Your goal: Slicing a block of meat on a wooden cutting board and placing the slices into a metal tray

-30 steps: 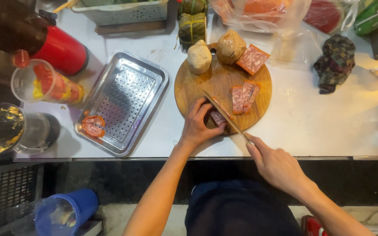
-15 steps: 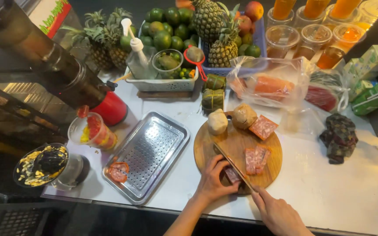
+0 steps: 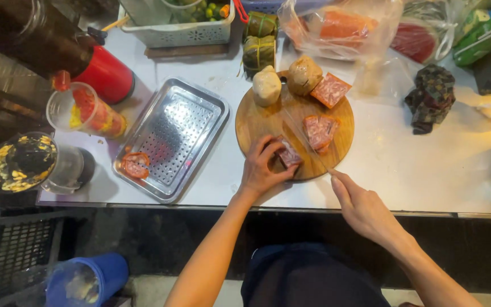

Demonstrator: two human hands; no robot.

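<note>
At the near edge of the round wooden cutting board (image 3: 257,122), the left hand (image 3: 262,170) pins a pink meat block (image 3: 288,153) with curled fingertips, steadying it. The right hand (image 3: 365,210) is closed around what seems to be a knife handle (the blade is hard to make out). Cut pieces (image 3: 318,131) lie mid-board; a perforated steel tray (image 3: 200,108) sits left of the board.

White bench (image 3: 439,176) brightly lit, warm glare at right edge. Dark front below. Black crate (image 3: 12,256) lower left; pale floor (image 3: 149,290).
</note>
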